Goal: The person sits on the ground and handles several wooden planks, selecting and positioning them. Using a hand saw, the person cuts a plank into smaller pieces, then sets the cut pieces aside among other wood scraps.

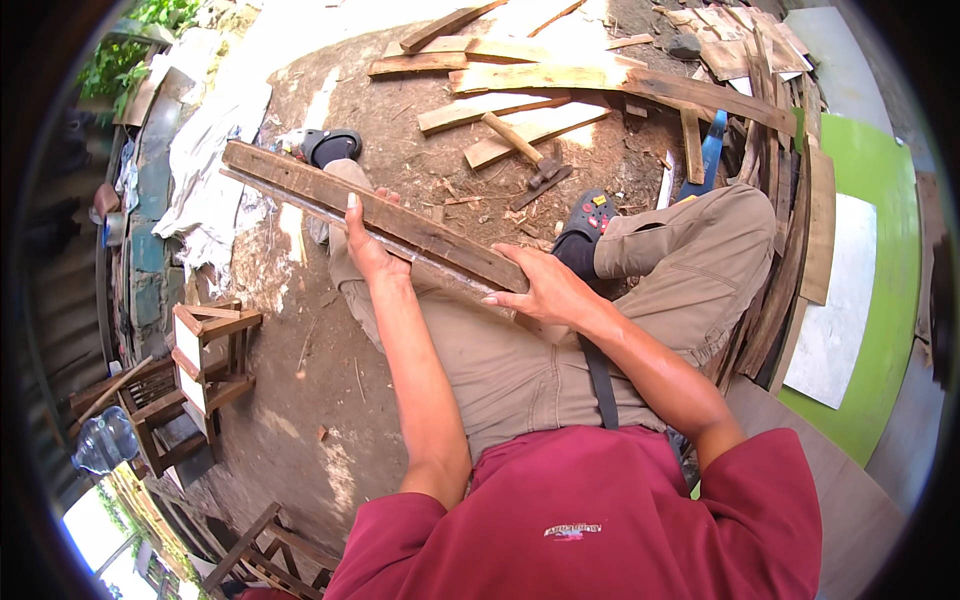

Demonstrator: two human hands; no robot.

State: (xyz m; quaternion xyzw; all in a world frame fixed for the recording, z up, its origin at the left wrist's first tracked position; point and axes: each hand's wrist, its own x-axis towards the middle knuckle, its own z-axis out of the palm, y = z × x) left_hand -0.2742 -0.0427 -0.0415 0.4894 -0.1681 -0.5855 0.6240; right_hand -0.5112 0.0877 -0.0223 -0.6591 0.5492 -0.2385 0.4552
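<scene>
Across my lap, both hands hold a pair of long, narrow wooden planks laid together, with a dark seam running along them. They slant from the far left down to my right hand. My left hand grips their near edge around the middle, thumb up along the side. My right hand closes over the right end, its thumb on the near edge. The fingers beneath the wood are mostly hidden. A pale strip shows along the near lower edge; what it is I cannot tell.
On the dirt beyond my feet lie a hammer and several loose planks. A blue-handled saw rests beside stacked boards at right. White cloth, a small wooden frame and a clear plastic bottle are at left.
</scene>
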